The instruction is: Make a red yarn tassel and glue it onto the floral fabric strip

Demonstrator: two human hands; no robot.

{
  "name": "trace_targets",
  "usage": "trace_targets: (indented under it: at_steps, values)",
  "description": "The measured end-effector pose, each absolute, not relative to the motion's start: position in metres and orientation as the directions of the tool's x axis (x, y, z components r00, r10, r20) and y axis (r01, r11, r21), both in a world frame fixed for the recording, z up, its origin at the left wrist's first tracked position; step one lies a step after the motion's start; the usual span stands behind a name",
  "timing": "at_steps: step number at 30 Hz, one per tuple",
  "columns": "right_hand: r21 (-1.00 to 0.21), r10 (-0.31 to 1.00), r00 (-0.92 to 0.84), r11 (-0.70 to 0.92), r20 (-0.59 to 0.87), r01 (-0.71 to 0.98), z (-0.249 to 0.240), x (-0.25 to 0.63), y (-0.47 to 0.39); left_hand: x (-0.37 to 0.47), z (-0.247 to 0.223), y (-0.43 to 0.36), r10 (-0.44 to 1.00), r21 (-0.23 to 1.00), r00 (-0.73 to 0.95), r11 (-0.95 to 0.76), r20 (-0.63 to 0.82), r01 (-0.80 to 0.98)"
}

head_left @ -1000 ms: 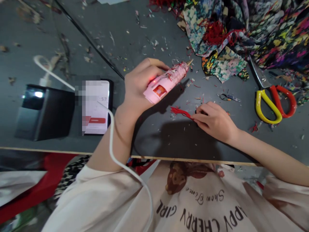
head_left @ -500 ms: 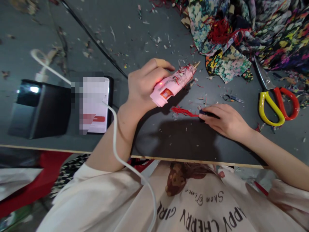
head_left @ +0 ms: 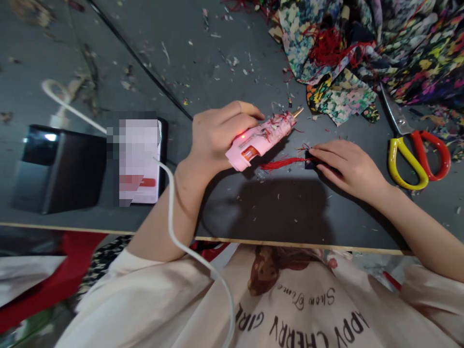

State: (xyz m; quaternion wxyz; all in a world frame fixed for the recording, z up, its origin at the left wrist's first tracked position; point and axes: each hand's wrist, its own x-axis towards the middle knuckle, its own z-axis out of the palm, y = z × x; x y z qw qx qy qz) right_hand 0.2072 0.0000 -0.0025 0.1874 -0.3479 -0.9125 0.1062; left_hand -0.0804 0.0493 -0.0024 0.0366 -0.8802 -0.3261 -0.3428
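My left hand (head_left: pixel 221 133) is wrapped round a pink glue gun (head_left: pixel 266 137), its red light on and its metal nozzle pointing up and to the right. Bits of red thread and scraps cling to the gun's barrel. Below and right of the nozzle, my right hand (head_left: pixel 350 164) pinches a small dark piece (head_left: pixel 310 162) low over the table; the fingers cover most of it. Out of that piece, towards the left, runs a red thread tassel (head_left: pixel 284 163), its loose end just below the glue gun.
Scissors (head_left: pixel 402 128) with yellow and red handles lie at the right, near floral fabric (head_left: pixel 344 99) and a heap of red threads (head_left: pixel 328 47). A phone (head_left: pixel 143 159), a black power bank (head_left: pixel 67 169) and a white cable (head_left: pixel 172 208) are at the left. Scraps litter the table.
My right hand has moved slightly right and up with the dark piece and tassel. The glue gun sits a little lower in view, still in my left hand.
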Motion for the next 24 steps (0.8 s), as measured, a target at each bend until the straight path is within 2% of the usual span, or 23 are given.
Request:
trace_targets:
  at_steps: [7, 14, 18, 24]
  values:
    - [-0.273, 0.696, -0.668, 0.718, 0.263, 0.641, 0.004, 0.211, -0.007, -0.082, 0.000, 0.049, 0.532, 0.167, 0.598, -0.814, 0.600, 0.557]
    - [-0.292, 0.682, -0.696, 0.728, 0.223, 0.620, 0.002, 0.216, -0.006, -0.085, 0.005, 0.042, 0.599, 0.304, 0.601, -0.795, 0.529, 0.525]
    - [-0.332, 0.684, -0.696, 0.723, 0.217, 0.606, 0.001, 0.217, -0.007, -0.086, 0.004, 0.042, 0.594, 0.261, 0.603, -0.793, 0.532, 0.551]
    - [-0.366, 0.679, -0.671, 0.730, 0.298, 0.577, 0.002, 0.218, -0.005, -0.083, 0.004, 0.045, 0.534, 0.161, 0.648, -0.824, 0.544, 0.543]
